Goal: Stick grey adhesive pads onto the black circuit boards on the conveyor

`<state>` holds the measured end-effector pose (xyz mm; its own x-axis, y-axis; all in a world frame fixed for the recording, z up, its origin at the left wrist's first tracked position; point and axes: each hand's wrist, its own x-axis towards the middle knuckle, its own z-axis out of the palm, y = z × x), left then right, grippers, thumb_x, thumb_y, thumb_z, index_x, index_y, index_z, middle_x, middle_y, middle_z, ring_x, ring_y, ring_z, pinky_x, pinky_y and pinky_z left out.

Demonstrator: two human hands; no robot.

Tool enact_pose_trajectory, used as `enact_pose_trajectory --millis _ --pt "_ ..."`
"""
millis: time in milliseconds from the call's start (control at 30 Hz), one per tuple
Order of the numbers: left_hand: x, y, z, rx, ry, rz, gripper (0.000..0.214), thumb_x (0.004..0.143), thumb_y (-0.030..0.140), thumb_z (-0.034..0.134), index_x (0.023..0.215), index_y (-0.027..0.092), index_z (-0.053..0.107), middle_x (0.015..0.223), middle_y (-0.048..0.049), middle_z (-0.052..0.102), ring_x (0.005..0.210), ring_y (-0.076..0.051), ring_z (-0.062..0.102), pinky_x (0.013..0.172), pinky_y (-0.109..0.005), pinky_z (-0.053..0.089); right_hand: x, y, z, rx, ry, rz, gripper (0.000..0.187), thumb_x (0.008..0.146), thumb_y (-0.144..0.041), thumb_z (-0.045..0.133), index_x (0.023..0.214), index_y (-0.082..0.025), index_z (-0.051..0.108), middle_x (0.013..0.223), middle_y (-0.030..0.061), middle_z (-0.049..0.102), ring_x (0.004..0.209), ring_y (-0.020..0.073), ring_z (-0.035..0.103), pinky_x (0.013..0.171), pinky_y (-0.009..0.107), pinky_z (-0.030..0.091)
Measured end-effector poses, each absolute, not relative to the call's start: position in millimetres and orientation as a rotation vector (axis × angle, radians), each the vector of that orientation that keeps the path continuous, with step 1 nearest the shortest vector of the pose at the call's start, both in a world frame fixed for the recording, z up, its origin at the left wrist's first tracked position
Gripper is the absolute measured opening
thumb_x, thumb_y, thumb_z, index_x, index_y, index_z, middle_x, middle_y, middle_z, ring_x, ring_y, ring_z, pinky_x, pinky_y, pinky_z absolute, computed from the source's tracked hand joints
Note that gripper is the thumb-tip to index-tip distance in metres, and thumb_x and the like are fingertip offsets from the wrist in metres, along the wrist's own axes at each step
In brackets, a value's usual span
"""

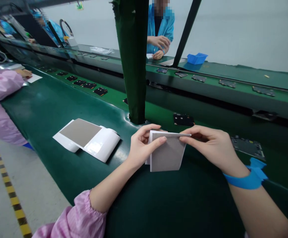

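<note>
A grey square sheet with a white backing (168, 152) is held upright over the green bench (59, 109). My left hand (142, 145) grips its left edge, thumb across the front. My right hand (212, 143) pinches the top right corner between thumb and fingers; a blue wrist strap (248, 177) circles that wrist. A second grey sheet on curled white liner (88, 138) lies flat on the bench to the left of my hands.
A green padded post (134, 59) rises just behind my hands. Dark circuit boards (183, 119) ride the conveyor beyond it. A person in pink (0, 99) works at the left, a person in blue (160, 33) across, beside a blue tray (196, 58).
</note>
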<state>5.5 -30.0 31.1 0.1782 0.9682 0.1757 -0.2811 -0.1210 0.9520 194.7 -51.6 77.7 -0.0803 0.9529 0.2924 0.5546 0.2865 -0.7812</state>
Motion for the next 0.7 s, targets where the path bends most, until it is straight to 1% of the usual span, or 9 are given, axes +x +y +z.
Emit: enact_pose_trajectory --millis 67,133,267,367,433,533,700 --pt "5.6 -29.9 30.0 1.232 0.813 1.351 0.026 0.067 0.03 0.077 0.088 0.017 0.066 0.083 -0.0049 0.074 0.074 -0.015 0.069 0.064 -0.023 0.055 194.9 -51.9 78.3 -1.37 -1.756 0.604 0.022 0.077 -0.048 0.066 0.074 -0.026 0.072 0.067 0.0022 0.068 0.059 0.0175 0.062 0.05 0.029 0.052" --pt "6.1 -29.5 29.1 1.27 0.836 1.404 0.023 0.067 0.03 0.077 0.082 0.016 0.068 0.077 -0.004 0.073 0.067 -0.013 0.067 0.059 -0.021 0.053 194.6 -52.2 79.3 -1.366 -1.771 0.584 0.023 0.077 -0.048 0.066 0.074 -0.026 0.072 0.067 0.0023 0.068 0.058 0.0173 0.062 0.05 0.029 0.052" --pt "6.8 -28.5 28.8 1.326 0.823 1.494 0.015 0.067 0.027 0.077 0.075 0.017 0.068 0.061 0.0006 0.068 0.05 -0.008 0.059 0.046 -0.017 0.046 193.2 -52.8 80.9 -1.347 -1.8 0.536 0.022 0.079 -0.045 0.065 0.074 -0.025 0.071 0.065 0.0019 0.068 0.057 0.0164 0.062 0.049 0.028 0.051" --pt "6.9 -28.2 29.1 1.35 0.825 1.54 0.012 0.068 0.024 0.077 0.072 0.017 0.068 0.054 0.0031 0.064 0.044 -0.006 0.054 0.041 -0.016 0.041 192.7 -52.5 80.9 -1.34 -1.818 0.519 0.021 0.08 -0.044 0.064 0.073 -0.025 0.07 0.065 0.0016 0.068 0.056 0.0159 0.062 0.048 0.027 0.051" --pt "6.8 -27.9 29.4 1.357 0.833 1.553 0.01 0.068 0.022 0.077 0.07 0.017 0.069 0.052 0.0037 0.062 0.043 -0.006 0.052 0.04 -0.016 0.039 192.6 -52.0 80.3 -1.335 -1.823 0.518 0.021 0.08 -0.044 0.064 0.074 -0.025 0.07 0.066 0.0017 0.068 0.057 0.0158 0.062 0.048 0.027 0.051" --pt "6.8 -27.1 29.8 1.357 0.84 1.545 0.008 0.068 0.02 0.076 0.068 0.017 0.069 0.054 0.0027 0.065 0.045 -0.007 0.054 0.042 -0.017 0.041 192.2 -51.5 79.1 -1.331 -1.824 0.519 0.021 0.081 -0.043 0.064 0.074 -0.024 0.07 0.066 0.0018 0.068 0.057 0.016 0.062 0.048 0.027 0.051" --pt "5.6 -26.4 29.7 1.31 0.853 1.512 0.012 0.068 0.023 0.076 0.065 0.016 0.067 0.057 0.0011 0.066 0.051 -0.009 0.059 0.046 -0.018 0.043 191.6 -52.7 77.2 -1.346 -1.823 0.531 0.026 0.082 -0.046 0.061 0.073 -0.023 0.07 0.067 0.0032 0.067 0.059 0.0173 0.062 0.049 0.028 0.051"
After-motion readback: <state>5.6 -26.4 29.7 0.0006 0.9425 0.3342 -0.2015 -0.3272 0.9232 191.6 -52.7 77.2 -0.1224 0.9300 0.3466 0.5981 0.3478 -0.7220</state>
